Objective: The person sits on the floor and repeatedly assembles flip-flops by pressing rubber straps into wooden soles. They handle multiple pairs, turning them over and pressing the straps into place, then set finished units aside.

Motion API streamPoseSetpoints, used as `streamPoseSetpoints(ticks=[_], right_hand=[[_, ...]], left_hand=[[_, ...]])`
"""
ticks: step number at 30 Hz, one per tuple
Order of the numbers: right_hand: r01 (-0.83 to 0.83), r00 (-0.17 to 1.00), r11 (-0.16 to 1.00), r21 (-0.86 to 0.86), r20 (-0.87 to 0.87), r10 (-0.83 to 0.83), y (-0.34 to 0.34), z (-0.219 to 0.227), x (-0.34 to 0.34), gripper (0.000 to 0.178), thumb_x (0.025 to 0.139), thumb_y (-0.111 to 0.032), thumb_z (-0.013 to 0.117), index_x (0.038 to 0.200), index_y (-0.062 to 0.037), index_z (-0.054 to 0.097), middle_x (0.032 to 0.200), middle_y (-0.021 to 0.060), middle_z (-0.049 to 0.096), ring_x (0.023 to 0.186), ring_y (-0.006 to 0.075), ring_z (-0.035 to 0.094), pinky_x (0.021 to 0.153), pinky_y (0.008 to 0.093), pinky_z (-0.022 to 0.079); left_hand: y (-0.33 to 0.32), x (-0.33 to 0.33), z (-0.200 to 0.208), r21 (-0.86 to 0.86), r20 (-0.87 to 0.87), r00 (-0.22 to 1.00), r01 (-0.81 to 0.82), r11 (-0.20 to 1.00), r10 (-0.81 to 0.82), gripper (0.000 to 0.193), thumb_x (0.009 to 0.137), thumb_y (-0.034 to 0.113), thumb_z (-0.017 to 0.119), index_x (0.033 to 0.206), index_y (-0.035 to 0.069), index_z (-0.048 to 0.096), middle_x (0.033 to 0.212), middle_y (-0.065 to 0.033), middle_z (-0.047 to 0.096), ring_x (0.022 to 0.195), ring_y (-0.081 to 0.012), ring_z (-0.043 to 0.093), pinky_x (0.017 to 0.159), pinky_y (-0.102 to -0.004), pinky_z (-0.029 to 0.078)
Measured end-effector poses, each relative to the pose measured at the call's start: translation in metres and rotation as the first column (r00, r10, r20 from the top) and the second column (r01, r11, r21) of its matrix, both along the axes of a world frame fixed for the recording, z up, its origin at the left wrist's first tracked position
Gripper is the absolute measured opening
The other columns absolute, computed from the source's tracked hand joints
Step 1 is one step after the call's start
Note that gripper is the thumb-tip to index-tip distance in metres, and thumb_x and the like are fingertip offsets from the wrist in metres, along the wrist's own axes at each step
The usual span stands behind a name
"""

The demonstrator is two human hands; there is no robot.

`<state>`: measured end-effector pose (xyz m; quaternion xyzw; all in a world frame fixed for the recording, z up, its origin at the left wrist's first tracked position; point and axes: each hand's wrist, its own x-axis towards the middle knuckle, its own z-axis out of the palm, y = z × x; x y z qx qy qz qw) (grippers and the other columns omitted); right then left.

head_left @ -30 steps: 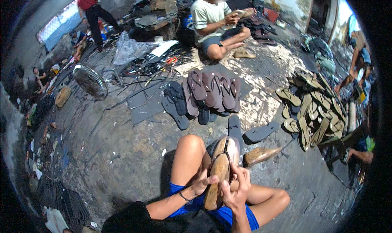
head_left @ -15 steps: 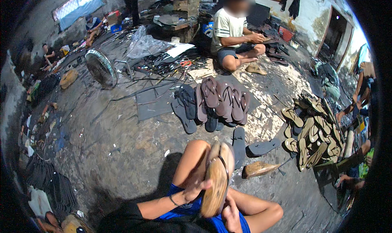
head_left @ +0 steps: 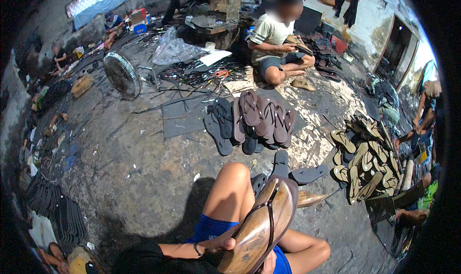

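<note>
A wooden shoe last [head_left: 252, 226] with a flip-flop fitted on it is held over my lap. Its dark Y-shaped strap [head_left: 272, 207] lies across the wood, and a brown sole [head_left: 294, 190] shows along the far and right edges. My left hand [head_left: 223, 245] is closed round the near left side of the last, thumb on top. At the near right side, my right hand [head_left: 270, 263] is mostly hidden under the last and its fingers do not show clearly. Just beyond lie loose dark soles [head_left: 309, 174] and a second wooden last [head_left: 311, 198], partly covered.
Brown and black flip-flops [head_left: 259, 118] stand grouped ahead. A heap of tan flip-flops [head_left: 367, 161] lies to the right. Across from me sits a person [head_left: 276, 43] holding a sandal. A fan [head_left: 121, 74] stands far left, and stacked black strips [head_left: 57, 211] lie near left.
The last has tilted rightward, turning its strapped face into fuller view and covering part of the second last. My right hand has become more hidden. The person opposite has raised a sandal.
</note>
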<state>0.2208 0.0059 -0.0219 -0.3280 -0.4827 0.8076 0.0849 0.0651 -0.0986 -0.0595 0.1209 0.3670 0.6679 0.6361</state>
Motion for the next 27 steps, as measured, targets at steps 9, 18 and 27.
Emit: streamPoseSetpoints(ticks=[9, 18, 27], right_hand=[[0.080, 0.995, 0.996, -0.039, -0.055, -0.082, 0.001, 0.010, 0.018, 0.056, 0.098, -0.040, 0.053, 0.136, 0.0006, 0.048, 0.131, 0.0113, 0.056, 0.119, 0.0219, 0.052, 0.102, 0.0353, 0.041], [0.084, 0.828, 0.986, 0.144, -0.561, 0.012, 0.043, 0.002, -0.013, 0.095, 0.080, -0.035, 0.082, 0.146, 0.0066, 0.029, 0.145, 0.0193, 0.043, 0.135, 0.0282, 0.043, 0.111, 0.0387, 0.036], [-0.016, 0.965, 0.843, 0.538, -0.213, 0.154, 0.041, 0.021, -0.008, 0.119, 0.065, -0.033, 0.091, 0.148, 0.0075, 0.016, 0.153, 0.0259, 0.030, 0.144, 0.0370, 0.028, 0.117, 0.0422, 0.025]], left_hand=[[-0.006, 0.007, 0.002, -0.051, -0.035, 0.996, -0.090, 0.995, 0.088, 0.118, 0.067, 0.064, 0.079, 0.148, 0.000, 0.020, 0.136, -0.0139, 0.046, 0.127, -0.0266, 0.047, 0.108, -0.0421, 0.040], [0.050, -0.016, 0.045, 0.165, -0.440, 0.780, -0.418, 0.893, 0.446, 0.129, 0.060, 0.068, 0.082, 0.149, 0.000, 0.019, 0.136, -0.0142, 0.048, 0.126, -0.0282, 0.050, 0.107, -0.0435, 0.042], [0.068, -0.006, 0.070, 0.072, -0.636, 0.731, -0.264, 0.962, 0.248, 0.132, 0.061, 0.054, 0.090, 0.145, -0.005, 0.006, 0.135, -0.0193, 0.040, 0.121, -0.0299, 0.048, 0.102, -0.0418, 0.043]])
